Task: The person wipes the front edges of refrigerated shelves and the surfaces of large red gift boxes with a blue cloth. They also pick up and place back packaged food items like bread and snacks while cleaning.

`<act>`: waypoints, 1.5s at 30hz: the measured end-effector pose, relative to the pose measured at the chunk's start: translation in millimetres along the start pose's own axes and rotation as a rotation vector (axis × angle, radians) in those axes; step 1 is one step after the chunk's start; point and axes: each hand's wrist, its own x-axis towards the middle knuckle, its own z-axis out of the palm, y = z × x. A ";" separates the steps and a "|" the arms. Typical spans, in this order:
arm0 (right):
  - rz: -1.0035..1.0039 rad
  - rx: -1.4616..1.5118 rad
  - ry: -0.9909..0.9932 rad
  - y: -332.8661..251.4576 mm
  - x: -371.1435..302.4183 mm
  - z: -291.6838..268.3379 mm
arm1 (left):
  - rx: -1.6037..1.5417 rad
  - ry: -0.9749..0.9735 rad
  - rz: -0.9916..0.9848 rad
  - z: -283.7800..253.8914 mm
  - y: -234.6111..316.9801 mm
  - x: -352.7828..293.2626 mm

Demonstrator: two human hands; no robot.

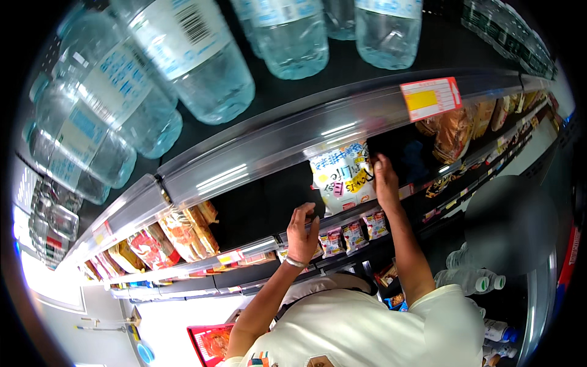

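A white puffed snack bag (343, 177) with colourful lettering stands upright on the middle shelf, below the upper shelf's front rail. My right hand (385, 179) grips its right edge; some of those fingers are hidden at the bag's side. Lower and to the left, my left hand (301, 232) is apart from the bag, its fingers loosely bent with the thumb spread away, and it holds nothing. A bracelet circles the left wrist. Small snack packets (354, 237) line the shelf beneath the bag.
Large clear water bottles (202, 73) crowd the upper shelf, behind a clear front rail (257, 160). Bread-like packages (186, 229) fill the shelf at left, more brown packages (454, 131) at right. Bottles (468, 280) lie at lower right. A red crate (199, 342) sits at lower left.
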 end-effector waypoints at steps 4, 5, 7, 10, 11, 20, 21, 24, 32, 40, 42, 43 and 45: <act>-0.012 0.237 0.198 -26.1 -7.5 15.0 | 0.106 -0.021 0.089 -50.2 -5.3 -43.5; -0.052 0.251 0.211 -46.7 -12.7 21.5 | 0.123 -0.008 0.091 -61.2 -14.1 -58.8; -0.138 0.275 0.132 -82.2 -35.1 37.8 | 0.073 -0.013 0.008 -84.1 -29.4 -88.5; -0.217 0.236 -0.206 -125.8 -87.4 75.4 | -0.099 0.029 -0.339 -120.9 -64.0 -147.9; -0.102 0.336 -0.339 -134.1 -113.3 92.7 | -0.148 0.057 -0.436 -131.3 -77.6 -171.2; -0.208 0.211 -1.270 -144.3 -248.2 196.0 | 0.037 0.647 -1.057 -185.6 -168.7 -411.7; -0.215 0.192 -1.310 -144.2 -254.8 201.4 | 0.033 0.701 -1.104 -194.9 -167.4 -427.2; -0.213 0.166 -1.421 -150.4 -272.3 220.2 | 0.180 0.789 -1.318 -205.5 -169.4 -488.4; -0.240 0.088 -1.618 -180.7 -327.1 267.4 | 0.441 0.828 -1.811 -263.3 -153.8 -586.5; -0.272 -0.042 -1.649 -216.9 -364.5 291.0 | 0.583 0.916 -1.936 -354.3 -194.7 -659.3; -0.266 -0.077 -1.659 -220.7 -372.0 294.7 | 0.417 0.932 -2.041 -367.0 -202.3 -667.6; -0.247 -0.098 -1.655 -223.1 -375.6 293.9 | 0.337 0.928 -2.088 -370.8 -207.3 -672.4; -0.215 -0.141 -1.647 -229.0 -380.7 292.7 | 0.241 1.002 -2.059 -366.6 -223.2 -693.3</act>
